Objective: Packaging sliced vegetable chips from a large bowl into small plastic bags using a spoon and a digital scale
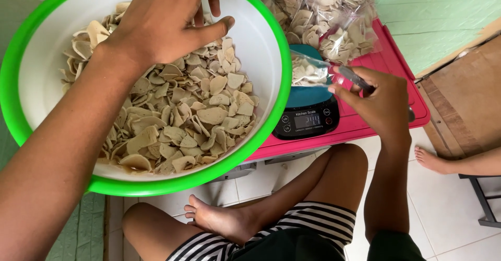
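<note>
So, looking down from the head camera, we've got our left hand (162,23) in the big white bowl with the green rim (15,73), fingers curled down into the pale dried chips (182,109) at the far side of the heap; we can't tell if it has any pinched yet, since the fingertips are hidden behind the hand. Our right hand (378,102) is pressed shut on the mouth of a clear plastic bag (308,70), part filled with chips, that sits on the teal-topped kitchen scale (308,112). The scale stands on the low pink desk (389,62), just right of the bowl. As for progress, we'd say it's somewhere in the middle: a pile of filled clear bags (323,15) is already stacked at the back of the desk, one bag is on the scale now, and the bowl holds plenty of loose chips, so a lot looks left to bag. Room-wise, things are tight: the bowl rim nearly touches the scale, and the finished bags crowd right behind it. The scale sits near the desk's front edge, with our crossed legs (292,198) just below. Off to the right there's another person's bare foot (433,159) on the white tile floor (449,209), well apart from our hands.
</note>
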